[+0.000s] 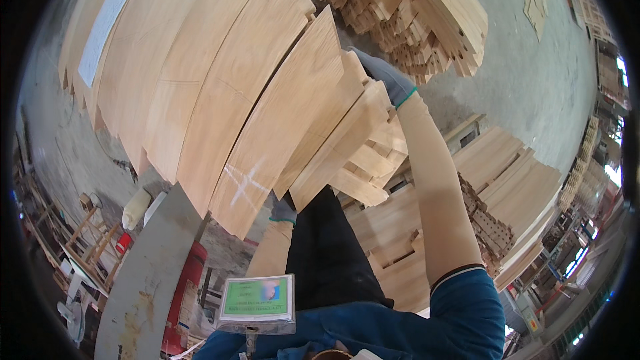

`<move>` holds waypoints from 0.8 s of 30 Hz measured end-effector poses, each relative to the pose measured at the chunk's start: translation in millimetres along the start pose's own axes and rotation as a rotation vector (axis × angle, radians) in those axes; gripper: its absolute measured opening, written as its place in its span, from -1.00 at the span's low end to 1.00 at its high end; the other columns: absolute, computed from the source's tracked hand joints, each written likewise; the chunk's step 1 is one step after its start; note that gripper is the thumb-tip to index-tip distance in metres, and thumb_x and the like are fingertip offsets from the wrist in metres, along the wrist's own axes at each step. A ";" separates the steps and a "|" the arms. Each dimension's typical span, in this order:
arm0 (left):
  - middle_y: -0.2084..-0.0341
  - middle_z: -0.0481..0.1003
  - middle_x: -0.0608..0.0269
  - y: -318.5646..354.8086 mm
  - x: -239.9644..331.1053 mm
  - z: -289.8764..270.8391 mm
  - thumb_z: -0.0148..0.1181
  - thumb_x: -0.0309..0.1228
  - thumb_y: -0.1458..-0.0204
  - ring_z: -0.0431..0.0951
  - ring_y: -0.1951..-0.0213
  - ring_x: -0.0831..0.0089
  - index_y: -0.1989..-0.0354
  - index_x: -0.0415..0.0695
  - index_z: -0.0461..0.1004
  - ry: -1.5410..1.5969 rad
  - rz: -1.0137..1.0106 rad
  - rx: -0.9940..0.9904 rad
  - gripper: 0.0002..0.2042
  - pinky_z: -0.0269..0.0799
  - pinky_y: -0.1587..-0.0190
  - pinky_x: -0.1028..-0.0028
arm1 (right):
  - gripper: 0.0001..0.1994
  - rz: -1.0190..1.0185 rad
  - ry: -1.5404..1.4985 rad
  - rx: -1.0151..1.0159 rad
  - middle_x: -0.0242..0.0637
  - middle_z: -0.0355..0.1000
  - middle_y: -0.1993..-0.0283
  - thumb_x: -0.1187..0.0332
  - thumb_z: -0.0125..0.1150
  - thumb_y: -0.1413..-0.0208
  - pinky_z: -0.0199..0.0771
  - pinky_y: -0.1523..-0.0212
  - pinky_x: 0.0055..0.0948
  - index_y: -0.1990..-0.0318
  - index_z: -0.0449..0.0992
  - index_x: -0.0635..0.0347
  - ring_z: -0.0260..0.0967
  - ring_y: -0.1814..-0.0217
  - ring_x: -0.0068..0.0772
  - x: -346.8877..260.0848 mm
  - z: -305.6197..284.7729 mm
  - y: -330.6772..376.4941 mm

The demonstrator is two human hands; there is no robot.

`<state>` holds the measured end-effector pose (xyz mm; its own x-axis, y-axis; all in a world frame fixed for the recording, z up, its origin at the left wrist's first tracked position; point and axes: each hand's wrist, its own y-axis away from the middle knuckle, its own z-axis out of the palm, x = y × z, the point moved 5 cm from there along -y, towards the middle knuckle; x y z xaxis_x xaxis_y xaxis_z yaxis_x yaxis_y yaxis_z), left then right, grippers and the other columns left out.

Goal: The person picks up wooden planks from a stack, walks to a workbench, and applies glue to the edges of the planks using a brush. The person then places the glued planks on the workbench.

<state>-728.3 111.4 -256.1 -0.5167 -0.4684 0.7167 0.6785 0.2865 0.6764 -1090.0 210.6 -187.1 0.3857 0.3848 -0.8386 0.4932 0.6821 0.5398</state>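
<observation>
At the centre, between both hands: pale tan, flat, gently curved wooden boards (277, 127), overlapping in a fan, with smooth faces, fine lengthwise grain and obliquely cut ends. On the leftmost face, near its lower end: thin white crossed strokes (245, 183), chalk-like in texture.

At the upper right ends of these boards: right hand (385, 79) in a grey fabric glove with green cuff edging, set against the wood, fingers partly hidden behind it; cannot tell how far closed. At the lower ends: left hand (283, 211) in a matching grey glove, mostly covered by the boards; cannot tell whether closed or gripping.

Along the left edge of the curved boards: broad row of tan, curved wooden panels (220, 80), side by side, with narrow seams and stepped ends. Near the row's far left edge: long, pale bluish-white rectangular sheet (115, 20). Just below the row's lower edge: flat grey slab with brown stains (147, 273). Beside the slab's right edge: smooth, red, round-sided object (183, 300), material uncertain.

Below the right edge of the curved boards: short, straight, square-edged light wooden bars (360, 189), partly covered.

Beyond the right hand, on smooth grey floor (547, 87): dense stack of light-brown curved wooden pieces (413, 13), with small round holes in the ends.
</observation>
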 end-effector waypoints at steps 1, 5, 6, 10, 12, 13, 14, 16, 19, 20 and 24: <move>-0.06 0.29 0.16 2.6 0.1 -1.1 -0.07 -0.35 -0.10 0.32 -0.06 0.38 -0.15 -0.18 0.16 0.028 -0.013 -0.002 -0.57 0.25 -0.07 0.44 | -0.61 0.061 -0.090 0.007 -0.43 0.20 -0.17 0.29 -0.13 -0.19 0.08 -0.19 -0.52 -0.16 0.21 0.19 0.12 -0.15 -0.55 -3.7 4.3 6.9; -0.07 0.28 0.18 13.7 18.1 4.4 -0.09 -0.35 -0.12 0.31 -0.06 0.41 -0.16 -0.18 0.15 0.130 -0.067 -0.059 -0.58 0.23 -0.08 0.46 | -0.65 -0.143 0.017 0.166 -0.43 0.30 -0.06 0.25 -0.15 -0.21 0.20 -0.11 -0.54 -0.09 0.31 0.17 0.20 -0.09 -0.59 19.3 -10.1 57.5; -0.07 0.28 0.18 27.1 19.6 -4.7 -0.09 -0.35 -0.12 0.31 -0.06 0.41 -0.16 -0.18 0.15 0.151 -0.081 -0.039 -0.58 0.23 -0.09 0.46 | -0.67 0.022 -0.128 0.187 -0.41 0.30 -0.06 0.28 -0.16 -0.21 0.20 -0.12 -0.53 -0.09 0.31 0.16 0.20 -0.10 -0.59 21.6 3.5 75.4; -0.08 0.27 0.20 86.0 36.9 -19.7 -0.11 -0.34 -0.13 0.30 -0.07 0.44 -0.17 -0.17 0.15 0.269 -0.122 -0.016 -0.58 0.21 -0.10 0.48 | -0.65 0.112 -0.368 0.256 -0.35 0.25 -0.09 0.34 -0.17 -0.21 0.19 -0.14 -0.51 -0.13 0.22 0.21 0.19 -0.12 -0.52 34.1 42.7 147.0; -0.09 0.27 0.21 120.7 44.7 -27.2 -0.12 -0.34 -0.14 0.30 -0.07 0.45 -0.17 -0.17 0.15 0.329 -0.122 -0.006 -0.58 0.20 -0.11 0.48 | -0.64 0.011 -0.366 0.226 -0.32 0.23 -0.11 0.34 -0.18 -0.21 0.21 -0.13 -0.50 -0.14 0.18 0.23 0.19 -0.12 -0.50 28.9 67.0 181.2; -0.09 0.27 0.21 141.5 45.8 -35.9 -0.12 -0.34 -0.14 0.30 -0.08 0.45 -0.17 -0.17 0.15 0.357 -0.105 0.016 -0.59 0.20 -0.12 0.49 | -0.63 0.136 -0.514 0.233 -0.26 0.20 -0.13 0.36 -0.18 -0.20 0.23 -0.12 -0.46 -0.14 0.14 0.28 0.20 -0.12 -0.43 26.3 83.7 195.0; -0.09 0.27 0.22 156.6 49.0 -38.9 -0.12 -0.34 -0.15 0.30 -0.08 0.46 -0.18 -0.17 0.15 0.379 -0.093 0.007 -0.59 0.19 -0.12 0.49 | -0.63 0.093 -0.520 0.147 -0.25 0.20 -0.12 0.36 -0.17 -0.19 0.22 -0.13 -0.45 -0.13 0.16 0.28 0.19 -0.13 -0.42 23.7 90.9 209.6; -0.10 0.26 0.23 202.0 57.0 -42.9 -0.13 -0.34 -0.15 0.29 -0.08 0.47 -0.18 -0.16 0.15 0.418 -0.058 0.016 -0.59 0.18 -0.13 0.50 | -0.62 0.002 -0.252 0.016 -0.23 0.20 -0.12 0.35 -0.14 -0.17 0.19 -0.14 -0.43 -0.12 0.16 0.29 0.17 -0.15 -0.39 11.2 112.4 232.6; -0.11 0.26 0.24 279.1 54.2 -47.5 -0.14 -0.34 -0.16 0.28 -0.09 0.49 -0.18 -0.16 0.14 0.475 0.034 0.060 -0.59 0.17 -0.14 0.51 | -0.57 -0.176 0.208 -0.056 -0.22 0.17 -0.15 0.32 -0.11 -0.15 0.15 -0.17 -0.41 -0.16 0.12 0.28 0.14 -0.17 -0.36 -26.4 146.6 278.3; -0.11 0.26 0.24 304.6 51.5 -46.9 -0.15 -0.33 -0.17 0.28 -0.09 0.50 -0.19 -0.16 0.14 0.503 0.068 0.080 -0.59 0.17 -0.14 0.51 | -0.55 -0.241 0.296 -0.075 -0.21 0.16 -0.17 0.31 -0.10 -0.15 0.14 -0.17 -0.40 -0.17 0.10 0.28 0.14 -0.18 -0.35 -36.0 161.4 292.4; -0.19 0.14 0.35 400.9 31.3 -44.5 -0.10 -0.43 -0.13 0.12 -0.19 0.53 -0.25 -0.05 0.04 0.571 0.211 0.166 -0.52 0.09 -0.18 0.47 | -0.52 0.001 -0.221 -0.209 -0.23 0.07 -0.24 0.21 -0.23 -0.22 0.14 -0.20 -0.36 -0.24 0.00 0.22 0.08 -0.23 -0.35 -33.9 201.5 326.7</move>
<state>-449.2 174.5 30.0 0.0108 -0.7472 0.6646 0.6219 0.5254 0.5807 -784.8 295.1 32.4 0.5576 0.2571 -0.7893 0.3300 0.8038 0.4949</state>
